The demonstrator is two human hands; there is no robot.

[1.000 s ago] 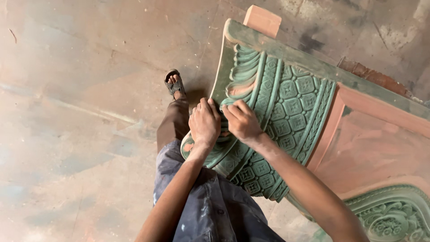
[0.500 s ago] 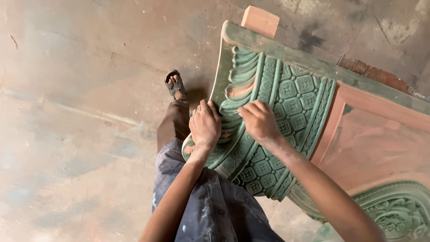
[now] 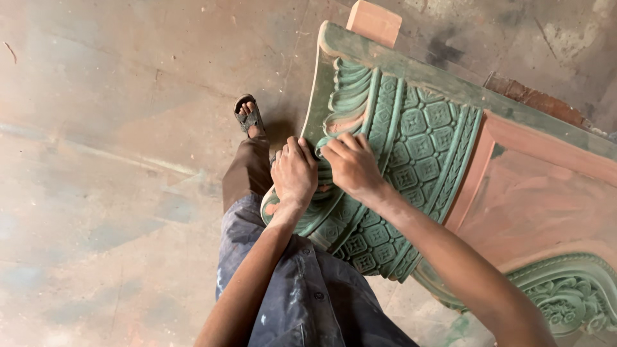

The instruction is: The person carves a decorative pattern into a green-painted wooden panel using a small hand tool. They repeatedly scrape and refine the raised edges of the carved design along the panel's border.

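Your left hand [image 3: 294, 173] and right hand [image 3: 350, 164] press curled fingers, gripping nothing, on the green-painted carved wooden panel's [image 3: 418, 148] scrolled left edge, bare concrete floor [image 3: 116, 160] open beyond it.

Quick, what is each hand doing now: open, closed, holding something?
Left hand: fingers curled, pressed on the green carved panel.
Right hand: fingers bent against the panel; a true grip cannot be told.

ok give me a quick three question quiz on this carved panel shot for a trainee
1. True or false: both hands rest on the green carved panel.
2. Which hand lies nearer the lattice of square flower tiles? A) left hand B) right hand
3. Fill in: the person's foot wears a ____ on the bare floor.

Key: 1 true; 2 B; 3 sandal.
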